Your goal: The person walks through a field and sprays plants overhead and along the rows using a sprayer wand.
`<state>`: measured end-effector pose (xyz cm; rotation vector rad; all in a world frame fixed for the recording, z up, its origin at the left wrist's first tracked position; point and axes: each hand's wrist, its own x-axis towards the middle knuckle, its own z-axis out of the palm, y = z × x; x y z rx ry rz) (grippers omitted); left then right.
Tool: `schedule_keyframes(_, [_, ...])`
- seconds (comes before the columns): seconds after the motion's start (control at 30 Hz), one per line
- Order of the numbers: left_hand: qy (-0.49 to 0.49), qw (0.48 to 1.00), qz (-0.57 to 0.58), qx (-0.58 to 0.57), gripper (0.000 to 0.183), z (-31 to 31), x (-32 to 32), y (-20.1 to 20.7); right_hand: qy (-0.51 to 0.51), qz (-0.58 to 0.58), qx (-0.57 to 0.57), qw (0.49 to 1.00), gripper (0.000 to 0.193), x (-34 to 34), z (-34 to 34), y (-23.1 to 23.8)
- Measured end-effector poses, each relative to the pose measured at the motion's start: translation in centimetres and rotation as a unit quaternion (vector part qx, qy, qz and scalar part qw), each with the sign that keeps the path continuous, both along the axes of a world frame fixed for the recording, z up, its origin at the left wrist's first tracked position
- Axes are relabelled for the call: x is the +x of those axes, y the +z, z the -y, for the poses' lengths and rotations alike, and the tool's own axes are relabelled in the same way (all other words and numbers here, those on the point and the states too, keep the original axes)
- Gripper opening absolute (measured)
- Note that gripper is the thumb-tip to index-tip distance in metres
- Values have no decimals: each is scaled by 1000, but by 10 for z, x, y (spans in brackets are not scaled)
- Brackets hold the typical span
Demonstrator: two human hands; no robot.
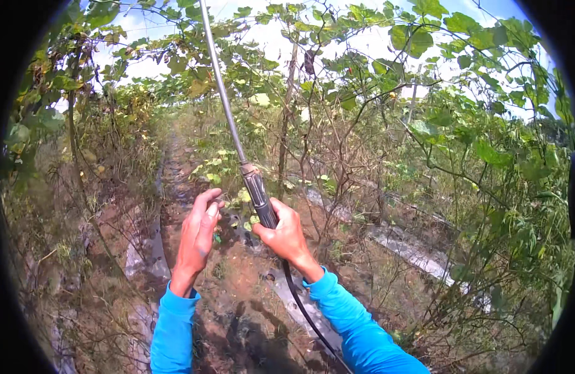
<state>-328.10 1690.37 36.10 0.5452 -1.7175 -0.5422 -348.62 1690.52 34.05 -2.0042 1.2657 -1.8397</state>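
Observation:
My right hand (284, 235) is wrapped round the lower end of the black grip of a spray wand (257, 194). From a worn, brownish collar at the top of the grip, its long metal tube (220, 81) rises up and to the left, out of the top of the picture. A black hose (298, 303) leaves the grip below my hand and runs down to the lower edge. My left hand (200, 230) is raised just left of the grip, apart from it, with loosely bent fingers and nothing in them. Both arms wear bright blue sleeves.
Leafy vines (462, 37) hang overhead across the top. Thin poles (289, 106) and bare, tangled branches (343, 149) stand close on the right. Strips of greyish plastic sheeting (418, 255) lie along the soil. A narrow dirt path (178, 168) runs ahead, left of the wand.

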Motion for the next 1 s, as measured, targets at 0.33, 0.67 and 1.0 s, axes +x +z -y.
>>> schedule_keyframes(0.33, [-99,991,86,-17,48,-126,-52,4,-37,92,2,995,32,50,-180,-56])
schedule_keyframes(0.67, [-137,980,-12,-144,27,-216,-76,214,262,29,-88,961,60,11,-263,140])
schedule_keyframes(1.0, [-186,977,-81,-64,36,-330,-177,226,196,86,-111,971,43,-82,-382,154])
